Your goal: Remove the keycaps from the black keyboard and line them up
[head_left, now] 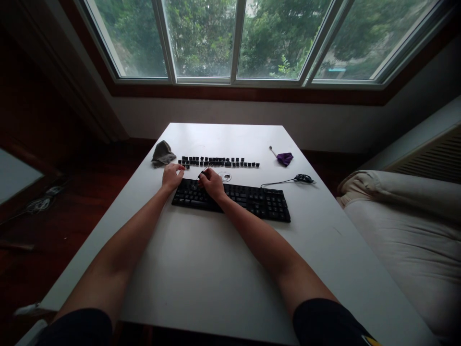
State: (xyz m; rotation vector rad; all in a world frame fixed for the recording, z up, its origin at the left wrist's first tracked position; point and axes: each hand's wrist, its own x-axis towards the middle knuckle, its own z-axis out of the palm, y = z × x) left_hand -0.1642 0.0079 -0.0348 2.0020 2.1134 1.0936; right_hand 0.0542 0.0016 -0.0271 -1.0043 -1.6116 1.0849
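A black keyboard lies across the table, its upper left part behind my hands. My right hand is over its left half, fingers pinched on a small black tool whose exact shape is too small to tell. Just off the keyboard's upper left corner is my left hand, thumb and index finger apart, fingertips beside a loose black keycap. Beyond both hands, many removed keycaps stand in rows on the white table.
A grey cloth sits left of the keycaps. To the right lie a purple cloth, a thin brush-like stick and the coiled keyboard cable. A round cable hole is in the table. A covered sofa stands at right.
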